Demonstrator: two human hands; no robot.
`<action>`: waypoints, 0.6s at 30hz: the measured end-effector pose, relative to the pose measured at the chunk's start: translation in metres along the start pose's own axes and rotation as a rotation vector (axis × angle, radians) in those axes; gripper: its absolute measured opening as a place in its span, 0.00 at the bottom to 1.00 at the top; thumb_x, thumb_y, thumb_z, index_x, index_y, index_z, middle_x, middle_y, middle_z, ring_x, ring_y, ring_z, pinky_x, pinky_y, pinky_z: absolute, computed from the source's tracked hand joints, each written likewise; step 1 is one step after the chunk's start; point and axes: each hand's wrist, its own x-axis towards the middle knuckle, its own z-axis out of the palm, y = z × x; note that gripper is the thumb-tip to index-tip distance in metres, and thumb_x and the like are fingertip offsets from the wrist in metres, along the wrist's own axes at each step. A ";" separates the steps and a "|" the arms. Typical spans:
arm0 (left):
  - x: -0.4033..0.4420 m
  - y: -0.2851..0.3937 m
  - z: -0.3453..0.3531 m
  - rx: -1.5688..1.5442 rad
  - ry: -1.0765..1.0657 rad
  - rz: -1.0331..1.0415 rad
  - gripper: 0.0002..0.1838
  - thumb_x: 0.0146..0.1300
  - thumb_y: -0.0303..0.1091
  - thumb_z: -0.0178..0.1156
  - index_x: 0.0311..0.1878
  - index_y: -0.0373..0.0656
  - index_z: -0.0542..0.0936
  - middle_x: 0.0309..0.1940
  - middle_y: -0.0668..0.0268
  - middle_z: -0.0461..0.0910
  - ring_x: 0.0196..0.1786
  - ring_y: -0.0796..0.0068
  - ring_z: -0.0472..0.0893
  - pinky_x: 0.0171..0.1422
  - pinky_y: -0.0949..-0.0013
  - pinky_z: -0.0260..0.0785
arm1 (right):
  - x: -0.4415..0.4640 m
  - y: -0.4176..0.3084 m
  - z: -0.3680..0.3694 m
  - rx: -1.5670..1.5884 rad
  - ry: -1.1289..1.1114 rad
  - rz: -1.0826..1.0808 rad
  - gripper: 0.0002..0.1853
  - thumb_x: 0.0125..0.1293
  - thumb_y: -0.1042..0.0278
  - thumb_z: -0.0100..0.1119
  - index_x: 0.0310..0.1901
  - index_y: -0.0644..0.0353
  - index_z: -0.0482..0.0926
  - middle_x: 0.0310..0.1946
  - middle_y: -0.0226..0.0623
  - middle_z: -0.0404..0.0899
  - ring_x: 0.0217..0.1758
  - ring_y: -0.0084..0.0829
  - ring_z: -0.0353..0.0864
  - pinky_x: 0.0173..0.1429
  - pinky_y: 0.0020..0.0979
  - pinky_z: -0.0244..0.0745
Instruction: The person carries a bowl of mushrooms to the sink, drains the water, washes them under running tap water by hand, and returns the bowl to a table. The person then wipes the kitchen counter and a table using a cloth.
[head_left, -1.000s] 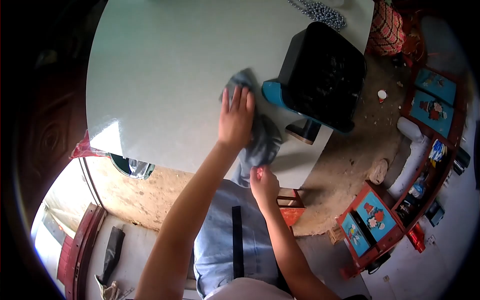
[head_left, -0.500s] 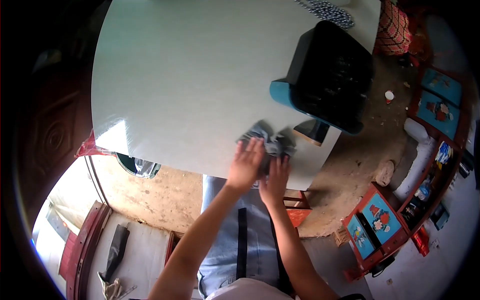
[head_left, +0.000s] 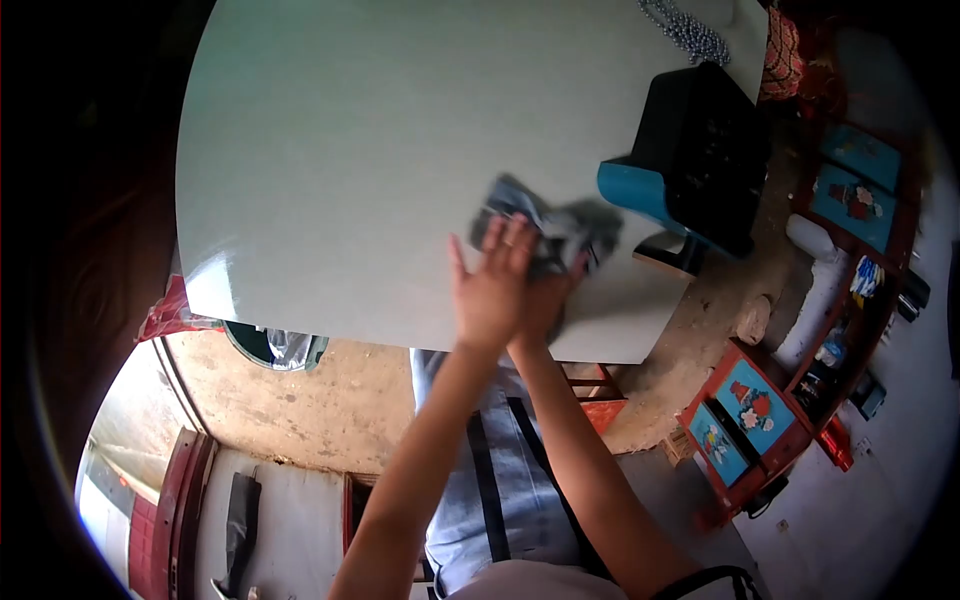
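Note:
A crumpled grey cloth (head_left: 590, 228) lies on the pale tabletop (head_left: 350, 180) near its front edge, blurred at its right side. My left hand (head_left: 492, 290) rests flat on it, fingers stretched and the thumb side spread out to the left. Partly tucked under that hand, my right hand (head_left: 545, 300) also presses on the cloth; one finger shows stretched out, while the others are hidden or blurred. Both hands are open, and the wrists nearly touch.
To the right, a black and teal bin-like object (head_left: 635, 190) lies on the table, a dark wood-edged piece (head_left: 665, 258) beside it. Silver beads (head_left: 690, 35) are at the far right. A red painted cabinet (head_left: 745, 400) stands right, and a green bin (head_left: 255, 345) below the left edge.
Both hands and the cloth have moved forward, away from the table's front edge. The left hand now overlaps the right. The view has shifted a little.

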 end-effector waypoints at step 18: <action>-0.191 -0.318 -0.053 -0.074 0.806 -0.873 0.10 0.61 0.28 0.51 0.43 0.37 0.75 0.37 0.55 0.79 0.38 0.66 0.77 0.44 0.68 0.68 | -0.048 -0.357 -0.034 1.339 0.027 -0.450 0.08 0.44 0.78 0.55 0.30 0.65 0.75 0.40 0.45 0.76 0.47 0.45 0.74 0.56 0.40 0.65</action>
